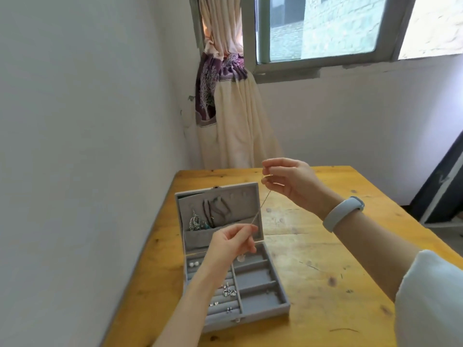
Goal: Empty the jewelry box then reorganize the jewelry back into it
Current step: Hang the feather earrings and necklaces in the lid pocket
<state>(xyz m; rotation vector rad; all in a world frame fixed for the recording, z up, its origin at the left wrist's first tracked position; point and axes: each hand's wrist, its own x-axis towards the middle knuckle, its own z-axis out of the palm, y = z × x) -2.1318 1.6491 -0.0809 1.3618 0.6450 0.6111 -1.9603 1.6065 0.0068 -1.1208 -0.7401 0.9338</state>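
Observation:
A grey velvet jewelry box [260, 286] stands open on the wooden table, its lid [218, 196] upright. Dark cords and silver pendants [198, 221] hang in the lid pocket. Earrings and small silver pieces [228, 291] sit in the left ring rolls; the right compartments look bare. A thin chain necklace [263, 204] is stretched above the box. My right hand [290, 181] pinches its upper end, and my left hand [233, 244] pinches the lower part, with a small pale pendant [241, 258] dangling under it.
The yellow wooden table [313, 259] stands against a white wall on the left. A tied cream curtain [235, 116] and a window are behind the table. A grey band is on my right wrist [342, 212].

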